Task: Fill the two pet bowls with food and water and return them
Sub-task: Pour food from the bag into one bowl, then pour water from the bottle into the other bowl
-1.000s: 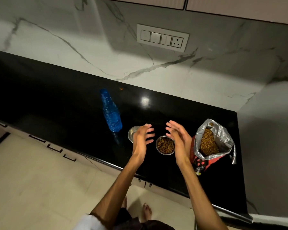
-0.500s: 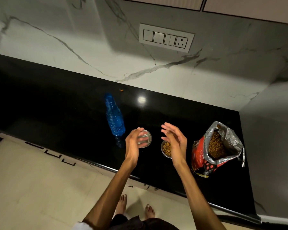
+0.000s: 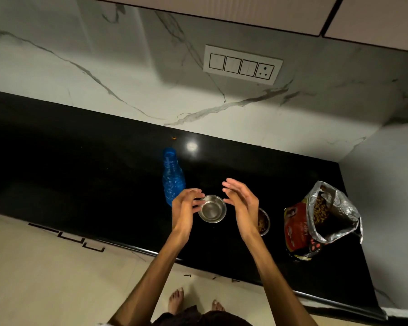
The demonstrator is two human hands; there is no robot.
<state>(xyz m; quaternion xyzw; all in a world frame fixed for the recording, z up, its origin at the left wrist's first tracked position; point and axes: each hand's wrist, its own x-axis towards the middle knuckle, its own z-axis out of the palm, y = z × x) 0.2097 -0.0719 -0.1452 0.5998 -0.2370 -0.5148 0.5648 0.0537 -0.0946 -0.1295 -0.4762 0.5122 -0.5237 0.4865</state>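
Steel bowl (image 3: pixel 212 208) between hands (empty)

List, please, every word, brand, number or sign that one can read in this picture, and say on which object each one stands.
"PUPPY", in pale letters running sideways on the red front of the pet food bag; it is blurred, so this reading is unsure.
Other print low on the bag: too small and blurred to read.
Blue bottle, empty steel bowl, switch panel: no readable text.
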